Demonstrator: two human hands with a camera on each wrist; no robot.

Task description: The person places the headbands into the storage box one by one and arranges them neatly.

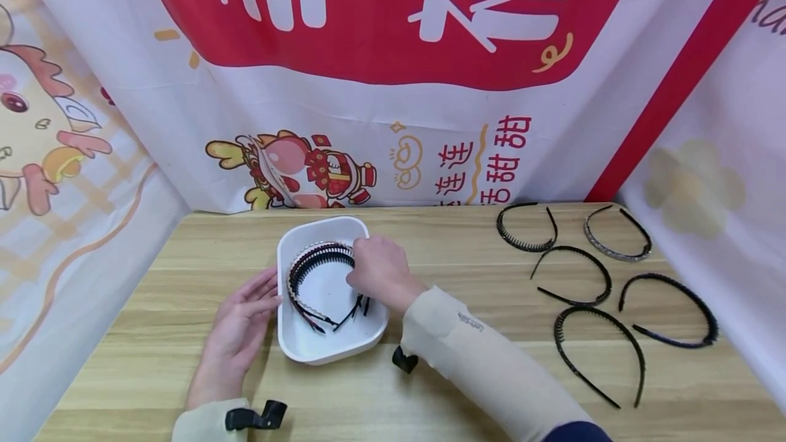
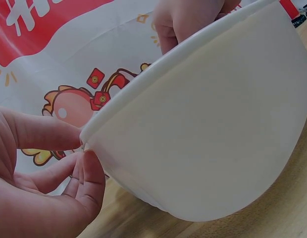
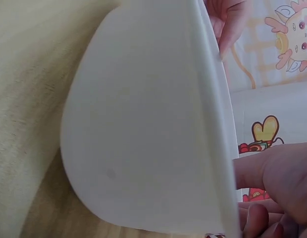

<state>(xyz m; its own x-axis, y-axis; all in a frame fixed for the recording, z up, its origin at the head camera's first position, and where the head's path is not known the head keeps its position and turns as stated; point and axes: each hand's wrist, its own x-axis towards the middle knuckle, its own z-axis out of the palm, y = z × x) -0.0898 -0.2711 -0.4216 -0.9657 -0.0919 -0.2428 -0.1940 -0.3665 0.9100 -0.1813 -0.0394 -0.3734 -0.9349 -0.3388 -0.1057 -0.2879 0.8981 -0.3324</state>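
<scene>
A white plastic bin stands on the table with several headbands nested inside, some black and toothed, one with a pale beaded look. My left hand is at the bin's left side, its fingertips touching the outer wall near the rim; the left wrist view shows the thumb close against that edge. Over the bin's right rim reaches my right hand, bent downward among the headbands' right side. Its fingers look curled in the right wrist view, but the bin wall hides what they touch.
At the right of the wooden table lie several separate headbands, among them a toothed black one, a glittery one and a dark thick one. Printed cloth hangs behind and at both sides.
</scene>
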